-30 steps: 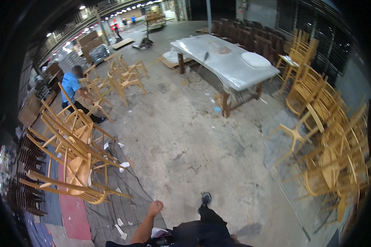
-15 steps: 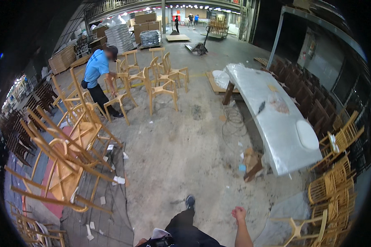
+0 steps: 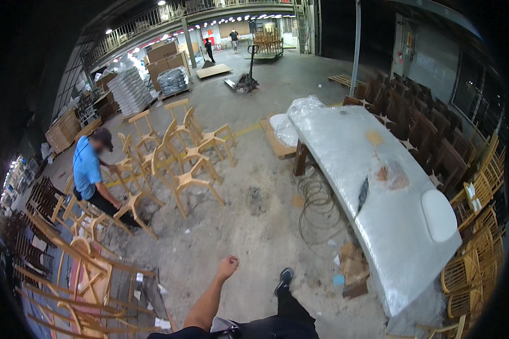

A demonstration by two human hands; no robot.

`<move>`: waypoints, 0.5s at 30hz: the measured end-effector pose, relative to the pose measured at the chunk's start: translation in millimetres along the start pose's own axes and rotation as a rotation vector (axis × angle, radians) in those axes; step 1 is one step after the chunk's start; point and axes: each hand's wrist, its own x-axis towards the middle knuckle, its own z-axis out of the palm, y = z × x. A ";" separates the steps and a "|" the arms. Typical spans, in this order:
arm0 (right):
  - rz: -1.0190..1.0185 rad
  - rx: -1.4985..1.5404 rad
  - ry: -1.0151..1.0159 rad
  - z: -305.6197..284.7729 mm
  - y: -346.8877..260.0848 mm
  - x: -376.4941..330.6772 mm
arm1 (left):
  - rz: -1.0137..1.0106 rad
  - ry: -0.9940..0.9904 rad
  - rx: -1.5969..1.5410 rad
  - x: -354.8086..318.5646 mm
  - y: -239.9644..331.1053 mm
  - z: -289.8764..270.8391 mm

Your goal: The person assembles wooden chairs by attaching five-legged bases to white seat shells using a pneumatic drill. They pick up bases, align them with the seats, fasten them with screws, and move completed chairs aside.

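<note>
My left hand [image 3: 228, 268] swings out ahead of my body over the bare concrete floor, its fingers loosely curled in and nothing visible in them. It touches nothing. My right hand is out of view. One dark shoe [image 3: 284, 278] of mine is stepping on the floor to the right of that hand. Ahead to the left stands a group of light wooden chairs [image 3: 191, 179]. On the right is a long table [image 3: 350, 135] wrapped in clear plastic, with a white oval seat-like piece [image 3: 439, 215] on top.
A co-worker in a blue shirt [image 3: 87, 167] bends over a chair at left. Stacked chairs [image 3: 90, 282] stand at lower left, more wooden chairs [image 3: 469, 265] at right. Coiled strapping [image 3: 318, 206] and torn cardboard [image 3: 353, 268] lie beside the table. A pallet jack [image 3: 244, 82] stands farther off.
My view has moved forward and turned rightward. My left hand has swung up into view, and my right hand has left it. The other foot is now ahead.
</note>
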 end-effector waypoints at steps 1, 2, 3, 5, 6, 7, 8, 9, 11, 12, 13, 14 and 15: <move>-0.004 -0.024 -0.003 -16.7 -30.8 34.2 | 0.003 0.017 -0.069 39.0 24.0 -4.6; -0.013 -0.047 -0.018 -32.4 -62.5 67.9 | -0.024 0.039 -0.143 68.5 36.7 -9.2; -0.021 -0.056 -0.017 -51.4 -92.8 99.7 | -0.073 0.016 -0.057 95.1 46.3 -5.6; -0.103 -0.041 0.014 -80.9 -165.6 173.1 | -0.167 0.008 0.048 139.6 58.3 -8.0; -0.180 0.003 0.102 -106.2 -202.8 213.5 | -0.173 -0.063 0.064 166.9 72.2 5.0; -0.437 0.029 0.258 -117.8 -257.3 257.6 | -0.162 -0.028 -0.028 179.0 67.3 -1.6; -0.290 0.226 0.125 -137.4 -310.2 300.4 | -0.273 -0.122 0.027 193.1 62.5 -5.2; -0.093 0.448 0.051 -168.1 -355.7 341.5 | -0.358 -0.189 0.062 215.0 66.4 6.2; -0.141 0.592 -0.093 -204.6 -464.4 414.1 | -0.558 -0.205 0.094 239.1 53.2 1.3; -0.029 0.462 -0.059 -209.0 -532.3 448.9 | -0.646 -0.179 0.090 249.2 46.8 -4.8; -0.247 0.738 0.009 -272.8 -571.2 494.7 | -0.593 -0.238 0.049 308.7 61.4 15.5; -0.281 0.641 0.008 -280.3 -623.2 524.4 | -0.649 -0.227 0.046 337.4 59.6 14.3; -0.308 0.538 -0.020 -279.1 -685.4 550.9 | -0.711 -0.196 0.043 358.4 55.8 5.4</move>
